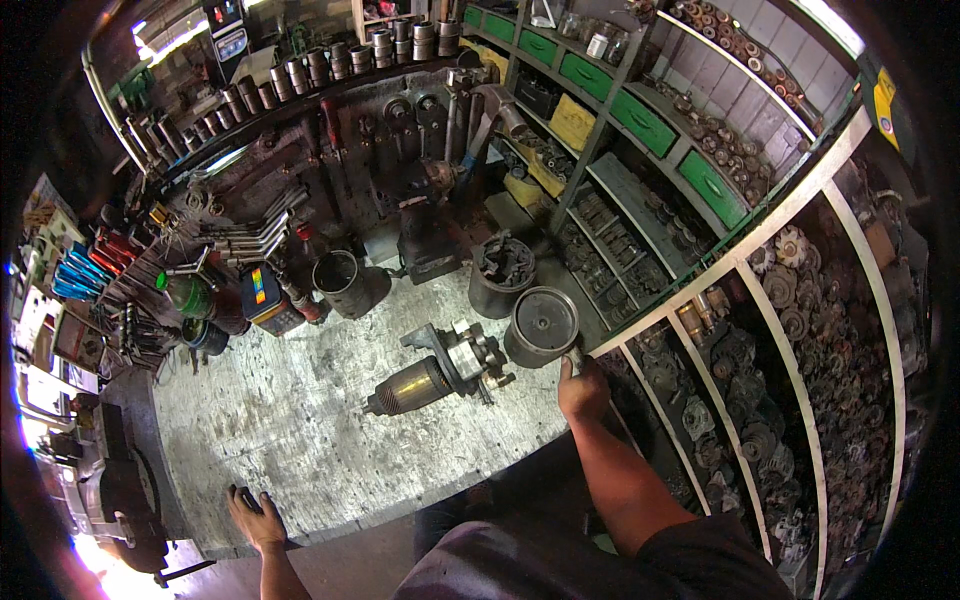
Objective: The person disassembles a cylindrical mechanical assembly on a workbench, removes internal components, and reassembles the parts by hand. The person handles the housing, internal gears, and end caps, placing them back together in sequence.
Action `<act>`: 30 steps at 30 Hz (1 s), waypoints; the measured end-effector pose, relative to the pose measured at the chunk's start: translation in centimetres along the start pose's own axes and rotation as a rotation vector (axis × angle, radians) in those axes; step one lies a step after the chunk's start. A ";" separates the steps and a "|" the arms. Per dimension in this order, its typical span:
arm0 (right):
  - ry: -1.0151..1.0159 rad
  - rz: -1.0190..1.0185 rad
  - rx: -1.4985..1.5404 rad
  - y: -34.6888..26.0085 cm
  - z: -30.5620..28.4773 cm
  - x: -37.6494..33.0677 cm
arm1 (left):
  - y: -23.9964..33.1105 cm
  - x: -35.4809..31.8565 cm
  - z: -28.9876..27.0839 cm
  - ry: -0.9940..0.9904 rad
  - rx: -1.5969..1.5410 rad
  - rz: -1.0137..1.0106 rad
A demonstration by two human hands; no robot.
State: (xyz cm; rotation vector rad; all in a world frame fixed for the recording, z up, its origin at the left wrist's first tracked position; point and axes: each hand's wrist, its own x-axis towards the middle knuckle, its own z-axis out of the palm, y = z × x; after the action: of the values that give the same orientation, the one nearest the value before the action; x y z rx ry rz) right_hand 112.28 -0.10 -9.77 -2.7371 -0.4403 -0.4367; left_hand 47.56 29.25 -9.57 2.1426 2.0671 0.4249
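My right hand [583, 386] is at the bench's right edge, its fingers closed on a small metal part just below a grey metal cylinder housing [541, 326]. A starter motor armature with its end bracket [440, 372] lies on the worn bench top [290, 420], left of that hand. My left hand [252, 515] rests on the bench's front edge, fingers spread, touching a small dark object. Two more dark cylinder housings stand further back, one tipped [345, 284] and one upright [499, 272].
A tool wall with wrenches [250, 235], screwdrivers [85, 270] and sockets rises behind the bench. A green can [188, 296] and a colourful box [268, 298] stand at the back left. A vise [110, 490] sits at the left. Shelves of motor parts [800, 330] fill the right.
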 end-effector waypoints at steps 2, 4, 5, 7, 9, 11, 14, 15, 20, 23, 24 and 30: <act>-0.016 0.018 0.002 -0.1 -0.1 0.0 | 0.1 0.0 0.0 0.010 0.002 0.010; -0.051 0.066 -0.010 -0.1 -0.1 0.1 | 0.3 -0.1 -0.1 0.013 0.001 0.004; -0.059 0.062 -0.002 -0.1 -0.2 0.1 | 0.4 -0.2 -0.2 0.011 -0.001 -0.003; -0.094 0.100 -0.019 -0.2 -0.2 0.2 | 0.6 -0.2 -0.3 0.005 0.000 -0.012; -0.097 0.092 -0.019 -0.2 -0.2 0.1 | 0.6 -0.1 -0.3 0.007 0.005 -0.012; -0.095 0.099 -0.029 -0.1 -0.1 0.1 | 0.6 0.0 -0.3 0.005 0.001 -0.001; -0.067 0.089 -0.030 0.0 0.2 0.0 | 0.5 -0.1 -0.3 0.011 0.003 0.004; -0.050 0.070 -0.020 0.1 0.3 -0.1 | 0.5 -0.1 -0.3 0.010 0.010 -0.001; -0.047 0.045 -0.019 0.3 0.6 -0.2 | 0.6 -0.3 -0.5 0.008 0.006 -0.005; -0.041 0.030 -0.024 0.4 0.5 -0.1 | 0.7 -0.3 -0.5 0.007 -0.002 -0.006; -0.048 0.026 -0.016 0.4 0.4 -0.1 | 0.7 -0.3 -0.5 0.011 -0.006 -0.003; -0.010 0.018 -0.024 0.4 0.6 -0.2 | 0.7 -0.4 -0.4 0.032 -0.006 0.005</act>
State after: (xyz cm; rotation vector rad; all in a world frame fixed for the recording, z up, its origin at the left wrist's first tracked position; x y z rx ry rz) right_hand 112.38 -0.28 -10.45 -2.7654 -0.4159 -0.4263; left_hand 48.10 28.80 -9.01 2.1526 2.0747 0.4687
